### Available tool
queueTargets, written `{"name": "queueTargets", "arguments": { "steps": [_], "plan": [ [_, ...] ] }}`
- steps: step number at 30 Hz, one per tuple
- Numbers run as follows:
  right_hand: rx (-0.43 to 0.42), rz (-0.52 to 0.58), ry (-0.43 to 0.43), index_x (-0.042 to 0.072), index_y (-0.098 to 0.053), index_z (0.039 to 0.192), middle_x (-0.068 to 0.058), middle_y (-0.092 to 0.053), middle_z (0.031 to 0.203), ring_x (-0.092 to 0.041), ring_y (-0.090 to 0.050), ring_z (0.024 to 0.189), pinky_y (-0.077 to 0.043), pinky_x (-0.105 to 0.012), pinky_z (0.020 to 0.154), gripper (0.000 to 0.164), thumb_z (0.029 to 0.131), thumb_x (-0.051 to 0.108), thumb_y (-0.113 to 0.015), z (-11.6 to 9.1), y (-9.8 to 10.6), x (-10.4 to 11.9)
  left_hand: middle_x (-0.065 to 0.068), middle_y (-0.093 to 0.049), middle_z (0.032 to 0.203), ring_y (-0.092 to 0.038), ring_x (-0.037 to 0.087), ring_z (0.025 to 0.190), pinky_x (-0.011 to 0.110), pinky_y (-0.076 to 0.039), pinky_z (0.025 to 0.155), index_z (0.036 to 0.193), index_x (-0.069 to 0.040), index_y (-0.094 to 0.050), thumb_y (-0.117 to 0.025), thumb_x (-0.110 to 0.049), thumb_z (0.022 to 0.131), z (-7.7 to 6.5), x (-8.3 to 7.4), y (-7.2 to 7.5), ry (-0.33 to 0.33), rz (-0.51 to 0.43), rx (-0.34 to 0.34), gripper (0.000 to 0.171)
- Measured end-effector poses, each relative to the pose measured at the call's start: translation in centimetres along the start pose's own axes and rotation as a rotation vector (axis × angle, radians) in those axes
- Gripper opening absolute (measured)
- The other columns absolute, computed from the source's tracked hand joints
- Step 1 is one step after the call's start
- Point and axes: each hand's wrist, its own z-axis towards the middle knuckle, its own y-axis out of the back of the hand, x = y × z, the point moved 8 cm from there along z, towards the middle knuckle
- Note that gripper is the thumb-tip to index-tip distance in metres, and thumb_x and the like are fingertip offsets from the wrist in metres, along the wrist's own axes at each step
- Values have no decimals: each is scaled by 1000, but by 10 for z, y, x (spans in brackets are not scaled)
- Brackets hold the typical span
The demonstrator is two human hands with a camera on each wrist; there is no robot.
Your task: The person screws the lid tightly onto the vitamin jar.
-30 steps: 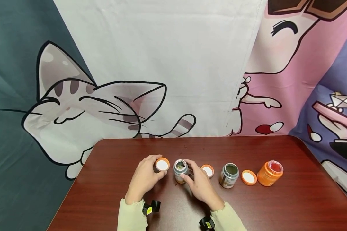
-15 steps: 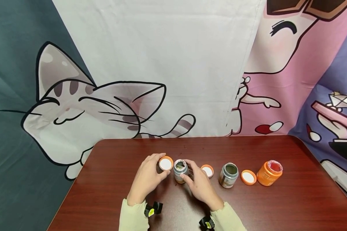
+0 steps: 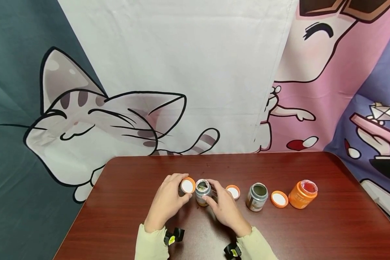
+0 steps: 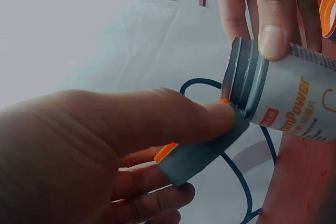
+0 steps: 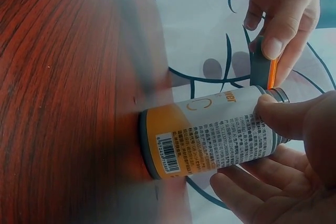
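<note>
My left hand (image 3: 167, 198) pinches a grey screw cap (image 3: 187, 186) with an orange rim and white liner between thumb and fingers. The cap is tilted, its inside toward the head camera. A white-and-orange supplement bottle (image 3: 200, 199) with a grey neck stands upright on the table; my right hand (image 3: 226, 207) grips it near the top from the right. Its mouth is uncapped, with torn seal around the rim. In the left wrist view the cap's edge (image 4: 210, 150) is right at the bottle's neck. The right wrist view shows the label and barcode on the bottle (image 5: 210, 135).
To the right of my right hand lies another cap (image 3: 233, 192), liner up. Farther right stand an uncapped grey bottle (image 3: 257, 198), a third cap (image 3: 279, 199) and an uncapped orange bottle (image 3: 303, 195). Behind the brown table (image 3: 117, 216) hangs a cartoon-printed cloth (image 3: 201, 72).
My left hand has moved right with the cap, bringing it up beside the bottle's mouth. My right hand and the bottle have stayed in place.
</note>
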Motion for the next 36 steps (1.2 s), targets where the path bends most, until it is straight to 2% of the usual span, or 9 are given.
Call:
{"name": "queueTargets", "arguments": {
  "steps": [6,15,24,30,36],
  "plan": [
    [1,-1,0,11,-56,136,-9,-69,120,-24,-66,112,-52,-47,93,49,90,13,-75,0,0,0,3,-66,122,-58,22,106,41,-53,88,129,-9,-66,-90,-10,72,1,-5,2,-28,20,-33,61],
    [7,10,1,11,-55,136,-8,-69,120,-23,-66,111,-52,-46,93,49,91,13,-75,2,0,0,4,-65,127,-58,22,109,41,-53,90,138,-11,-60,-88,-12,76,3,-7,2,-10,-7,-28,68],
    [11,21,6,10,-55,136,-9,-69,121,-24,-66,111,-53,-45,92,49,92,13,-74,1,0,-1,3,-63,131,-59,24,116,44,-50,95,142,-12,-55,-87,-15,78,4,-11,0,-39,-73,-37,72],
    [10,39,19,9,-55,135,-9,-69,121,-25,-66,112,-53,-46,92,48,91,12,-74,0,-1,-2,5,-60,135,-62,24,115,42,-52,94,143,-13,-52,-84,-13,82,5,-15,-4,-67,-146,-33,70],
    [11,41,29,7,-54,136,-12,-68,122,-26,-66,112,-53,-45,92,49,91,11,-74,1,-1,0,4,-60,135,-59,24,118,44,-50,96,142,-10,-53,-82,-13,84,6,-20,-8,-96,-138,-25,65]
  ]
}}
